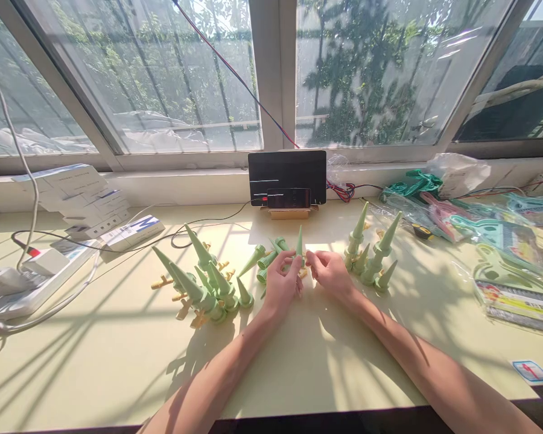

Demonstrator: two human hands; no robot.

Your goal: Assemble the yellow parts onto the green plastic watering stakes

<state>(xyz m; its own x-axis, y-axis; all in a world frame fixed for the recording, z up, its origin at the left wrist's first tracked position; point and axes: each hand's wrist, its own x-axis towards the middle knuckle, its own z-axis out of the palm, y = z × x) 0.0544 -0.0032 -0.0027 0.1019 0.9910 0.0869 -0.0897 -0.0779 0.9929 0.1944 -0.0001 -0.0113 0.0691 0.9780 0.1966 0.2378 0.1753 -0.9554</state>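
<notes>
My left hand [282, 280] is closed around a pale green plastic cone [299, 240], which stands point up above the fingers. Close beside it, my right hand [331, 271] has its fingertips pinched together; whatever is between them is too small or hidden to make out. Several loose green cones [252, 260] lie just beyond my left hand. A cluster of upright green cone pieces [194, 290] with yellowish pegs [161, 282] stands to the left. Another such group of green cone pieces [371, 265] stands just right of my right hand.
At the back, a black tablet [287, 166] and a phone [289, 198] lean on a small stand [289, 213]. White boxes [84, 196] and a power strip [49, 280] with cables are on the left. Bagged plastic goods [511, 259] and a yellow-black tape measure [422, 232] lie right.
</notes>
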